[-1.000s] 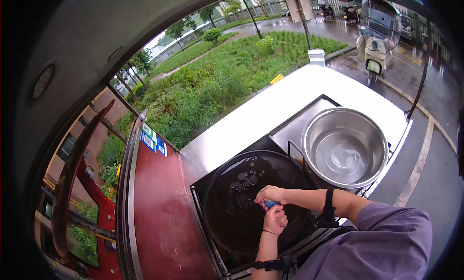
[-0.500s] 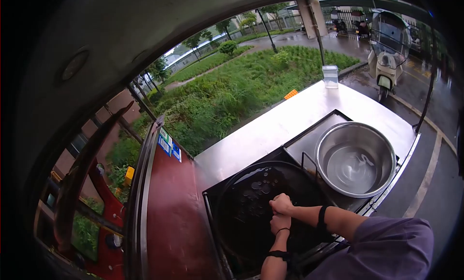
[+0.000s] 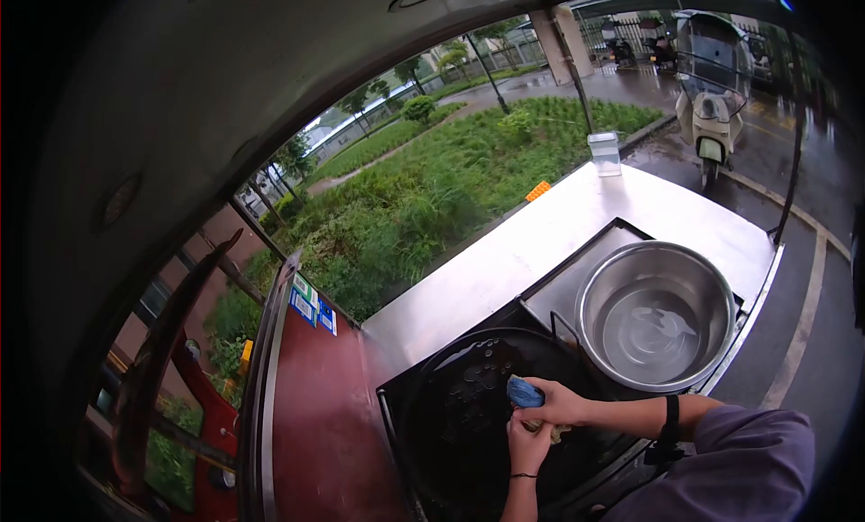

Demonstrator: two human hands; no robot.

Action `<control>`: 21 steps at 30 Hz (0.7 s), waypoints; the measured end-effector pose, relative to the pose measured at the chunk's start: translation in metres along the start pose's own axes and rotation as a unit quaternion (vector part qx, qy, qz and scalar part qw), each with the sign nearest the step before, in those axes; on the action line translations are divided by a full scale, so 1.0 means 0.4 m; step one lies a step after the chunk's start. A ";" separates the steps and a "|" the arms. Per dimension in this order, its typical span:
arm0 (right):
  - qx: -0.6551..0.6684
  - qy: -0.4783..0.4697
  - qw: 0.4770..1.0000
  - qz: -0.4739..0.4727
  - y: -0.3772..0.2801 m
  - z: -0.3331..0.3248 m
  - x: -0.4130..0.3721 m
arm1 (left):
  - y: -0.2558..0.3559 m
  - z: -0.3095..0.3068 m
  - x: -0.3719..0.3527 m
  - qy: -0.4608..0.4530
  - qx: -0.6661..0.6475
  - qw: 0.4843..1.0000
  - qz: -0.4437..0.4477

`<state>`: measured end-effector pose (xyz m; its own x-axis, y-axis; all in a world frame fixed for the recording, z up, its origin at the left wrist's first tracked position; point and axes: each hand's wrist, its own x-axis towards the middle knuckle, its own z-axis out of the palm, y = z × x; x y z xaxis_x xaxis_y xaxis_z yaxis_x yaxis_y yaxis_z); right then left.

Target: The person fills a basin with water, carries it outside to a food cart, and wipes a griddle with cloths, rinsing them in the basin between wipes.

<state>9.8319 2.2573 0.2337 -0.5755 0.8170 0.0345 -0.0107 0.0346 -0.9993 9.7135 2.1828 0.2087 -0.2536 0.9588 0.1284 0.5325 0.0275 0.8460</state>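
Note:
A bunched cloth (image 3: pixel 524 393), blue with a yellowish part, is squeezed between both my hands above a large round black pan (image 3: pixel 441 441). My right hand (image 3: pixel 560 403) wraps its upper end, with the blue part bulging past the fingers. Just below, my left hand (image 3: pixel 528 443) is closed round the lower part, and a yellowish piece shows beside it. Droplets and wet patches lie on the pan's dark surface. To the right of my hands stands a wide stainless steel basin (image 3: pixel 590 342), with what looks like shallow water at its bottom.
A steel counter (image 3: pixel 487 288) runs behind the pan, with a clear plastic container (image 3: pixel 605 154) at its far corner. A red panel (image 3: pixel 315 414) bounds the left side. A thin metal handle (image 3: pixel 566 326) rises between pan and basin. A covered scooter (image 3: pixel 712 126) is parked outside.
My hands have come from a tight clasp low over the pan to a grip where the cloth shows. They have shifted slightly right and down in view. The camera has tilted a little.

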 end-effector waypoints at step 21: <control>0.208 0.120 0.971 0.002 -0.077 -0.755 -0.572 | 0.551 0.519 -0.122 -0.248 -0.353 0.902 -0.038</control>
<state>10.2110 2.2430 0.2600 -0.3702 0.9288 -0.0181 -0.3658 -0.1637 -0.9162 10.0110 2.2008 0.2815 0.2171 0.9752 -0.0434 -0.1617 0.0797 0.9836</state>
